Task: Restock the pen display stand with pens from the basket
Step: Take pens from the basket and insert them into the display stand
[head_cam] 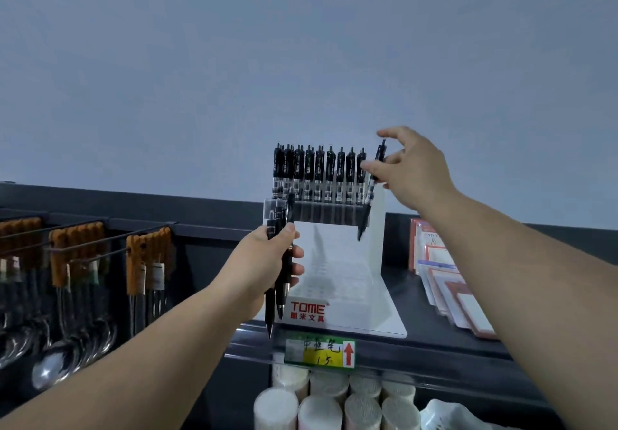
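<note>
Head view: right hand (413, 170) at about 1 o'clock from frame centre, thumb and fingers pinched on a single black pen (370, 192), index finger lifted clear; pen tilted, tip pointing down toward 7 o'clock, hanging just in front of the right end of the filled top row (319, 173) on the white pen display stand (341, 279). Left hand (267, 264) at 7 o'clock of the stand, closed around a bundle of spare pens (279, 262), tips down, overlapping the stand's left edge. Stand resting on the dark shelf (444, 339), lower tiers bare, red TOME logo (307, 311) on its front, price tag (319, 352) just below at 6 o'clock. Basket not identifiable anywhere in view. Hanging ladles (67, 312) off at 9 o'clock, card packs (451, 282) at 3 o'clock, white rolls (334, 399) at 6 o'clock. Judged step: seating this pen in the last slot at the row's right end. Best done by straightening the pen to match its upright neighbours, aiming the tip at the empty hole, then pressing straight down without nudging the adjacent pen; left bundle better held away from the stand's edge.
</note>
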